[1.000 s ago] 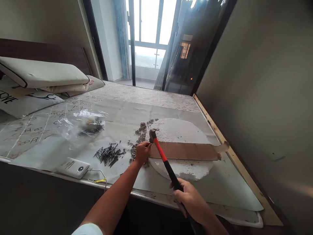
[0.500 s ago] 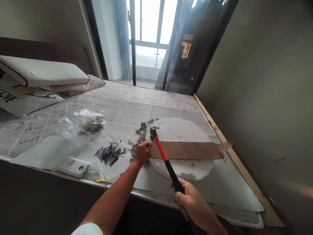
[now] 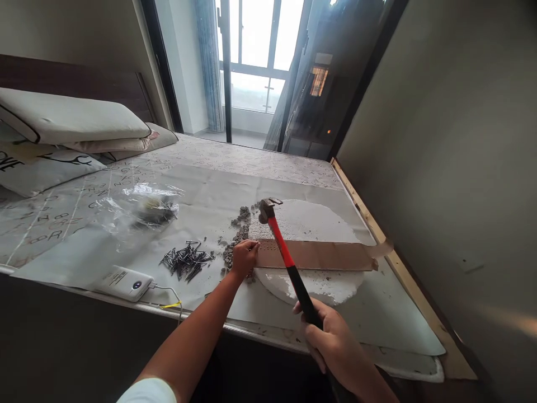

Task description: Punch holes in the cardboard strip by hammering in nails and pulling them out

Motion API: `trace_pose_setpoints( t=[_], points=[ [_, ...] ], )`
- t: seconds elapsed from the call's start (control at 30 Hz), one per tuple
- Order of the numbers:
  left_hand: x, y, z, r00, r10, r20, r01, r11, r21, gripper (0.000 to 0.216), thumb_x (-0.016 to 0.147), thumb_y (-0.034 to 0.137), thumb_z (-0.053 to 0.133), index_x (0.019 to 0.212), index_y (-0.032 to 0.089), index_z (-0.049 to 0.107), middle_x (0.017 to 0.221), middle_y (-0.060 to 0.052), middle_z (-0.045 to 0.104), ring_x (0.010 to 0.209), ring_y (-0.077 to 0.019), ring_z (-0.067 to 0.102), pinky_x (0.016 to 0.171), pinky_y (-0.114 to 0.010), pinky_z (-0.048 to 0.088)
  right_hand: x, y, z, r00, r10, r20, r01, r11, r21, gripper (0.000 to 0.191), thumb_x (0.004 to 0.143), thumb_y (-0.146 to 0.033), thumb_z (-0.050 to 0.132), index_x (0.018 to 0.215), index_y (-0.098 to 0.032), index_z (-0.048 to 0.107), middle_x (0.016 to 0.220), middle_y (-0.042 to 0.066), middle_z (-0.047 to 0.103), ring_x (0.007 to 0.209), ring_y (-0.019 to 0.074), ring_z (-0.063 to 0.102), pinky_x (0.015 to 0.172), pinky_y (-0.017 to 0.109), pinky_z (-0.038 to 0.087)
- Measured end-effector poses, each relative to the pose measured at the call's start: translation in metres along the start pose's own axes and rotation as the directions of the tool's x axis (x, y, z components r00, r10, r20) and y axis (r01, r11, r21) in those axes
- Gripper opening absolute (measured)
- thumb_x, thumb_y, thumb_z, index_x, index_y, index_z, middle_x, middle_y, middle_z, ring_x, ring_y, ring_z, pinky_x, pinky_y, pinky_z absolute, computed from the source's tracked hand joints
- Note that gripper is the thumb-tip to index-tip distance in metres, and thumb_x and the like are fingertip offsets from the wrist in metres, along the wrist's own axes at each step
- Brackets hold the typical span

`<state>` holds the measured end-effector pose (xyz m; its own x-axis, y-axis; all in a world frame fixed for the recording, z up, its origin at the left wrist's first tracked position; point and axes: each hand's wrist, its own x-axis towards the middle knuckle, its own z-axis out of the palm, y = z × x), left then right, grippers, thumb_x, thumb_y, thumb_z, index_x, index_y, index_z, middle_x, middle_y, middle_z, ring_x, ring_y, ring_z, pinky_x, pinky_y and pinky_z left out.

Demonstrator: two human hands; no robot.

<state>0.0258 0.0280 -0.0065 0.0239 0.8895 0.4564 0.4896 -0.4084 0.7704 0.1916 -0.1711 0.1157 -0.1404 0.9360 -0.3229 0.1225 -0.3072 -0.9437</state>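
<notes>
My right hand (image 3: 331,341) is wrapped round the black grip of a hammer (image 3: 282,249) with a red shaft; its steel head is raised above the left end of a brown cardboard strip (image 3: 319,256). The strip lies across a round white foam disc (image 3: 312,246). My left hand (image 3: 244,257) is pinched at the strip's left end, fingers closed on something too small to make out. A pile of dark nails (image 3: 185,260) lies just left of that hand. Grey rubble bits (image 3: 239,232) sit by the disc's left edge.
All this lies on a grey sheet (image 3: 201,207) spread over a bed. A white power bank (image 3: 123,283) with a cable sits near the front edge. A clear plastic bag (image 3: 145,210) lies further back, pillows (image 3: 71,120) at far left. A wall runs along the right.
The hammer head has risen from the strip's left end to well above it. My left hand has stayed pinched at the strip's end.
</notes>
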Motion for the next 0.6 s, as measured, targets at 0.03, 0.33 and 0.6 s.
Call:
trace_pose_setpoints(
  t=[0.03, 0.33, 0.6],
  points=[
    [0.0, 0.0, 0.0, 1.0, 0.003, 0.001, -0.003, 1.0, -0.002, 0.019, 0.078, 0.028, 0.054, 0.066, 0.018, 0.065, 0.065, -0.002, 0.063, 0.061, -0.0126, 0.055, 0.059, -0.024, 0.041, 0.0, 0.0, 0.0, 1.0, -0.004, 0.005, 0.004, 1.0, 0.001, 0.023, 0.066, -0.022, 0.039, 0.088, -0.017, 0.044, 0.041, -0.013, 0.028, 0.029, 0.0043, 0.025, 0.031, 0.018, 0.021],
    [0.001, -0.001, 0.0, 1.0, -0.025, 0.016, 0.026, 1.0, -0.013, 0.018, 0.077, 0.028, 0.055, 0.068, 0.018, 0.066, 0.067, -0.003, 0.065, 0.063, -0.0133, 0.056, 0.06, -0.024, 0.042, -0.001, -0.002, 0.0, 0.999, 0.035, -0.003, -0.035, 0.999, -0.023, 0.022, 0.066, -0.021, 0.04, 0.087, -0.017, 0.045, 0.039, -0.013, 0.028, 0.029, 0.0054, 0.026, 0.03, 0.018, 0.02],
    [0.001, -0.001, 0.0, 1.0, -0.019, 0.01, 0.019, 1.0, 0.011, 0.018, 0.076, 0.027, 0.055, 0.066, 0.018, 0.067, 0.067, -0.003, 0.065, 0.063, -0.0132, 0.057, 0.061, -0.024, 0.042, 0.009, 0.004, 0.004, 0.994, 0.11, 0.009, -0.109, 0.993, -0.051, 0.018, 0.065, -0.017, 0.039, 0.083, -0.017, 0.043, 0.036, -0.013, 0.028, 0.028, 0.0066, 0.026, 0.032, 0.019, 0.019]
  ],
)
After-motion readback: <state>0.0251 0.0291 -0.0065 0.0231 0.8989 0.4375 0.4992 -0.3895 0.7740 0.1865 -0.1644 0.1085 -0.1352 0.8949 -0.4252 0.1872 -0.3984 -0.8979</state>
